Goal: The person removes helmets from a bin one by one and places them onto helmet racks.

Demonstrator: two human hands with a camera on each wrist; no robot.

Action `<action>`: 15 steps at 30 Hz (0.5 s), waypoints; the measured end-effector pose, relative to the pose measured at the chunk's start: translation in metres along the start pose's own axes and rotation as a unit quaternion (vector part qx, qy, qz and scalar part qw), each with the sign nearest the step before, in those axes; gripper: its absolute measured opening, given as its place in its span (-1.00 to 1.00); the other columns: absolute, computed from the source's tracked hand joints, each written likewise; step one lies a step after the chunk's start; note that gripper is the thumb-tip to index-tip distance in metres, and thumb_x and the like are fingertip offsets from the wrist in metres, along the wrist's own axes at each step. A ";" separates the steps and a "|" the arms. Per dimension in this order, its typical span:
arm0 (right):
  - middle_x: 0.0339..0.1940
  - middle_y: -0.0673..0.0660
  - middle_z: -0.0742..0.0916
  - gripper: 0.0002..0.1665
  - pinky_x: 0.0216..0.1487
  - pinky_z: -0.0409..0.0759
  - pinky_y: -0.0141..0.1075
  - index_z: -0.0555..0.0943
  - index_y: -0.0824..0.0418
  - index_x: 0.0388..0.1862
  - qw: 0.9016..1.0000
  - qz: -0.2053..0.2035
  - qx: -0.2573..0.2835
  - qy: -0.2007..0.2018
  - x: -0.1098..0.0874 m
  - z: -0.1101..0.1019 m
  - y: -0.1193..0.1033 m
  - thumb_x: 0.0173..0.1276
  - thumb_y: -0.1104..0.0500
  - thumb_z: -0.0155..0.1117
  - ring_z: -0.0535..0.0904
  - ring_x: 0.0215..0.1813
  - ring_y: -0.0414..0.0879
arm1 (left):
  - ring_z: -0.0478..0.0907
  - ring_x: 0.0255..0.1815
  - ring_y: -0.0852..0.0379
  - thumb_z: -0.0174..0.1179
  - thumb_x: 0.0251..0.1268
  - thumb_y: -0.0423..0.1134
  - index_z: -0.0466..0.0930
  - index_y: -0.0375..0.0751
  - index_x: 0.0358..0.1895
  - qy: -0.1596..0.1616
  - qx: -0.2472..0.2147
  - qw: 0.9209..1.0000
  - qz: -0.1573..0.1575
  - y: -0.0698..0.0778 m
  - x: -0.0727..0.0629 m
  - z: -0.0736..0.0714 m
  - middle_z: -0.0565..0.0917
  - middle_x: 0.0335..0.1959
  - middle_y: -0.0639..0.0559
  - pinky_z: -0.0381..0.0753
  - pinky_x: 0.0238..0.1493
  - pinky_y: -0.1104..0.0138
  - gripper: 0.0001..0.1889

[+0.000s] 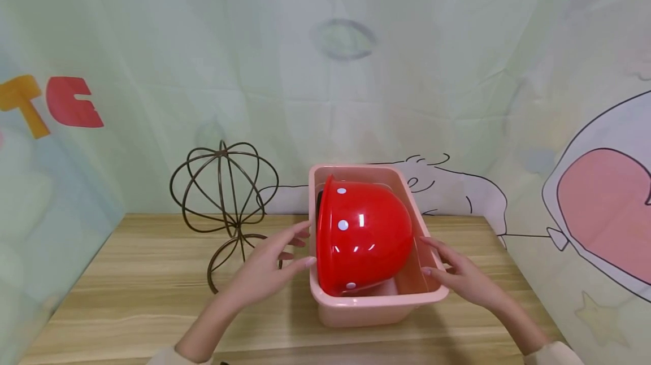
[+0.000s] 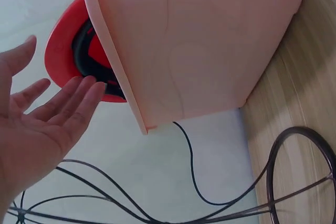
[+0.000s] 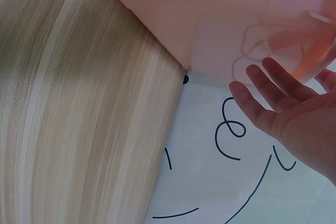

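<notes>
1 red helmet (image 1: pixel 373 229) | crown right | long axis near–far | 2 hands (image 1: pixel 265 270) (image 1: pixel 464 279), fingers relaxed, holding nothing

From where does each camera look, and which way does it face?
Head: worn on the head, looking forward and down at the red helmet in the pink bin; left hand, right hand, forearms show.
Left wrist: worn there, facing the bin's side and wire stand; left hand shows.
Right wrist: worn there, facing the bin's opposite side and table; right hand shows.
Head and left wrist share helmet, stand.
</notes>
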State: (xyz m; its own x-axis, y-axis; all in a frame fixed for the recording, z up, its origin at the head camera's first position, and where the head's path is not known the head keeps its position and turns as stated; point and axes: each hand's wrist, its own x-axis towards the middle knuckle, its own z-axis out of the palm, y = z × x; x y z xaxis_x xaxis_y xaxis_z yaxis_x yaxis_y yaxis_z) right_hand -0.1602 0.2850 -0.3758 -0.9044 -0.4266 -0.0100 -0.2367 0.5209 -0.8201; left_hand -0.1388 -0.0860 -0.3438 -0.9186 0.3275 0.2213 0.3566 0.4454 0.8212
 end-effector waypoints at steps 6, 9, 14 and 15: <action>0.32 0.37 0.29 -0.29 -0.22 0.64 -0.24 0.18 0.18 0.38 1.000 -0.003 0.009 -0.001 0.000 0.000 0.000 0.30 0.13 0.19 0.36 0.16 0.34 | 0.51 -0.09 0.13 0.28 0.12 -0.20 0.29 0.00 0.28 0.014 -0.014 1.000 0.004 0.006 0.006 0.006 0.53 -0.05 0.08 0.59 -0.17 0.38 -0.38; 0.33 0.37 0.27 -0.29 -0.22 0.63 -0.23 0.18 0.17 0.38 1.000 0.002 0.016 -0.003 0.000 0.001 0.000 0.30 0.13 0.18 0.35 0.17 0.34 | 0.51 -0.11 0.13 0.27 0.13 -0.22 0.28 0.01 0.28 0.010 -0.018 1.000 0.005 0.008 0.008 0.007 0.53 -0.06 0.08 0.59 -0.19 0.38 -0.39; 0.35 0.37 0.25 -0.29 -0.20 0.63 -0.23 0.16 0.15 0.39 1.000 0.011 0.024 -0.006 -0.001 0.001 -0.001 0.31 0.13 0.17 0.33 0.19 0.34 | 0.50 -0.13 0.14 0.29 0.11 -0.25 0.27 0.06 0.29 0.011 -0.021 1.000 -0.008 0.012 0.011 0.009 0.51 -0.05 0.08 0.60 -0.22 0.37 -0.36; 0.35 0.37 0.24 -0.29 -0.20 0.63 -0.23 0.16 0.15 0.39 1.000 0.011 0.025 -0.006 -0.001 0.001 -0.001 0.31 0.13 0.17 0.33 0.19 0.34 | 0.50 -0.13 0.14 0.29 0.10 -0.25 0.27 0.06 0.29 0.012 -0.022 1.000 -0.012 0.012 0.012 0.009 0.51 -0.05 0.08 0.61 -0.23 0.37 -0.35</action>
State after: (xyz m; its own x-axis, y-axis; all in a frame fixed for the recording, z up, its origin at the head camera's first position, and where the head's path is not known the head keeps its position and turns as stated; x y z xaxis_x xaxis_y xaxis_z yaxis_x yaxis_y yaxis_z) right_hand -0.1589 0.2839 -0.3759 -0.9051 -0.4237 -0.0348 -0.1978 0.4922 -0.8477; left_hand -0.1438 -0.0692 -0.3358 -0.9305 0.2969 0.2144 0.3281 0.4162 0.8480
